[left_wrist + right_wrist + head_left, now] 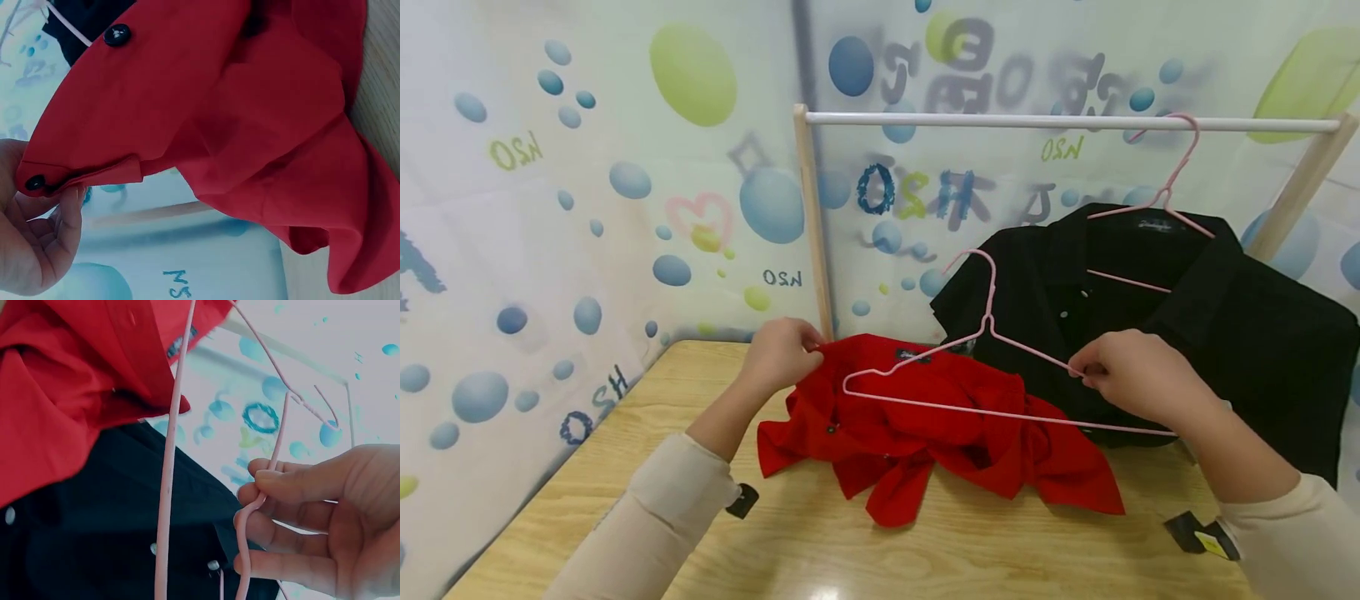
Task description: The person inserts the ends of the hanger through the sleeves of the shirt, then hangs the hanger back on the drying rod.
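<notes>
My left hand [781, 354] pinches the collar edge of a red shirt [880, 425], close to a black button [35, 182] in the left wrist view. The shirt hangs in loose folds from there, its lower parts lying over the wooden table. With thumb and fingers, my right hand [1138, 375] grips the right shoulder of a pink wire hanger [955, 408]. In the head view the hanger overlaps the shirt front, hook up. The right wrist view shows the right hand [312, 519] curled round the hanger's bent shoulder [245, 531].
A black shirt [1270, 333] hangs on another pink hanger [1172, 179] from the white rail [1037, 122] of a wooden-legged rack [816, 225]. The pale wooden table [805, 550] spreads below both hands. A printed curtain [587, 250] stands behind.
</notes>
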`<act>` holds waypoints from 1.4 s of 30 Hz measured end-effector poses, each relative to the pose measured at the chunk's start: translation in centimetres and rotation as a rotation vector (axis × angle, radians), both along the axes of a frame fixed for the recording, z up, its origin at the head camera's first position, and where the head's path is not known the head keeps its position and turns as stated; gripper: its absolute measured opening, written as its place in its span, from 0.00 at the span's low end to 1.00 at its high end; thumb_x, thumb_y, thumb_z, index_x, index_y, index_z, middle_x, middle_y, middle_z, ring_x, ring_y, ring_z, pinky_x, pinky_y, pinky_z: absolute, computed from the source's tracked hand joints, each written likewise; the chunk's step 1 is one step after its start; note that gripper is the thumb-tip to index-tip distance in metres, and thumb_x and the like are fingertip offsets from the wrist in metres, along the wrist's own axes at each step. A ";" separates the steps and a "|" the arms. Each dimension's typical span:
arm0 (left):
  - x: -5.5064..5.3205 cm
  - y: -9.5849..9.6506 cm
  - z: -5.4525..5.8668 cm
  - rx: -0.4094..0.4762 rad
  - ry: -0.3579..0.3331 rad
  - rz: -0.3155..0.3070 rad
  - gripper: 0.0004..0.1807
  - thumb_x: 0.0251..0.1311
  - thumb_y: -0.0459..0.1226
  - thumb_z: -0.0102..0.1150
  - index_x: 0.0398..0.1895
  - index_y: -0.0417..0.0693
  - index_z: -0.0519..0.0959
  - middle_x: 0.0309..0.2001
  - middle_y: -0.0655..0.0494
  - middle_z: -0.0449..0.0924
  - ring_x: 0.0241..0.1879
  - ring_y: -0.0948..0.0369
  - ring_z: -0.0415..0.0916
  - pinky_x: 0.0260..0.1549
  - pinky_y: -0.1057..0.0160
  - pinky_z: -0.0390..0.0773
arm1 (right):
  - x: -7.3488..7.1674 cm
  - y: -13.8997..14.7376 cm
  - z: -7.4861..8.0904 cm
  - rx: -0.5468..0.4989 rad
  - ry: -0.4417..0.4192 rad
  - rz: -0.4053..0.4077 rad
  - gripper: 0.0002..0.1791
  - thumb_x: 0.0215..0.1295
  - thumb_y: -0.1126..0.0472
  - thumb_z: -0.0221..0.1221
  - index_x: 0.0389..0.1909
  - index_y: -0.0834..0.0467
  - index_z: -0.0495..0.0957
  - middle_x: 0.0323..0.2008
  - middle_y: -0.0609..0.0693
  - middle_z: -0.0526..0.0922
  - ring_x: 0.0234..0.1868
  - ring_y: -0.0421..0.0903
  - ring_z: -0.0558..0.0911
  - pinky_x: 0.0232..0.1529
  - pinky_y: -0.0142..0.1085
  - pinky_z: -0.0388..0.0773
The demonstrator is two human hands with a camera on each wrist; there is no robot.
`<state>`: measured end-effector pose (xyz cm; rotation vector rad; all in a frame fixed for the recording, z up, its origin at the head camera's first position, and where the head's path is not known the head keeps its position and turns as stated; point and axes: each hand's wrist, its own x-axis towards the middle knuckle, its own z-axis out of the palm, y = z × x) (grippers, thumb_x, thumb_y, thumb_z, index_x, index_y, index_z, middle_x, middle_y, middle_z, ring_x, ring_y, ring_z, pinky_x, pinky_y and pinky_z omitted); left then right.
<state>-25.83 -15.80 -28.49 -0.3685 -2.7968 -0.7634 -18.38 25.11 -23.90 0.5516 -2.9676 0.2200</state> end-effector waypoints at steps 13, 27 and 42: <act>2.6 2.4 1.5 0.018 0.118 -0.022 0.10 0.54 0.31 0.61 0.38 0.43 0.87 0.31 0.54 0.84 0.32 0.56 0.77 0.31 0.59 0.79 | -0.4 -5.5 -2.3 -0.020 -0.123 0.060 0.11 0.57 0.76 0.58 0.33 0.60 0.84 0.27 0.47 0.79 0.25 0.43 0.73 0.25 0.33 0.73; 5.7 5.6 0.0 -0.054 0.388 -0.091 0.09 0.50 0.30 0.67 0.37 0.43 0.86 0.30 0.54 0.81 0.24 0.62 0.71 0.22 0.65 0.74 | -1.5 -8.8 -2.5 -0.079 -0.075 0.100 0.08 0.59 0.75 0.60 0.30 0.58 0.79 0.25 0.47 0.77 0.26 0.44 0.72 0.26 0.32 0.76; 6.3 5.2 -0.8 -0.147 0.244 -0.133 0.12 0.48 0.35 0.73 0.37 0.49 0.83 0.33 0.56 0.80 0.30 0.61 0.76 0.29 0.62 0.80 | -1.5 -9.1 -3.3 -0.107 -0.019 0.082 0.07 0.60 0.73 0.61 0.32 0.57 0.79 0.25 0.47 0.77 0.26 0.44 0.72 0.27 0.32 0.75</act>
